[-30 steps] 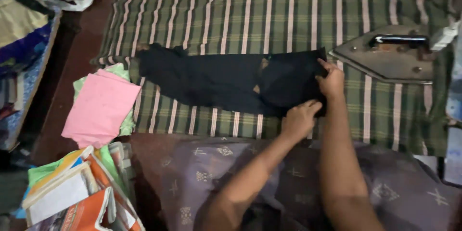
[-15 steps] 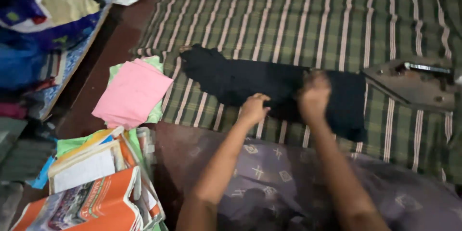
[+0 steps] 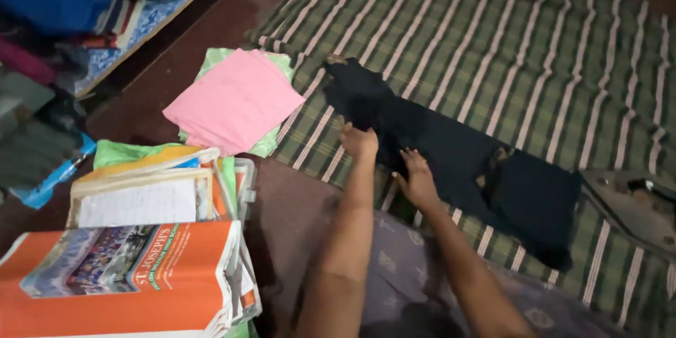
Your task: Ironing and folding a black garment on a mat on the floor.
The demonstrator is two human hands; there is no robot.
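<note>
Two hands press on a dark garment spread on the striped mat, near the mat's front-left corner. Left hand pinches the garment's near edge, grip narrow; right hand lies flat, fingers open, holding nothing. Pink cloth overlaps the mat's left edge.

Striped mat under black garment
</note>
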